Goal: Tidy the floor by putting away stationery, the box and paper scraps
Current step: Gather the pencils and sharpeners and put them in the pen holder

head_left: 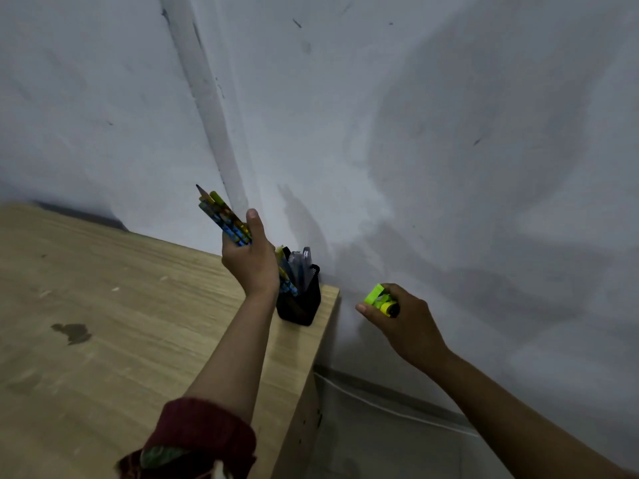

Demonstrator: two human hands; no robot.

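left hand (pixel 249 261) grips pencils (pixel 223 217), tips up-left | right hand (pixel 401 321) pinches green stationery (pixel 380 299)

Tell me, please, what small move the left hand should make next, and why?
Probably lower the pencils into the black mesh holder. The left hand grips the bundle just above and left of it, and the holder stands upright at the table corner with other pens already inside.
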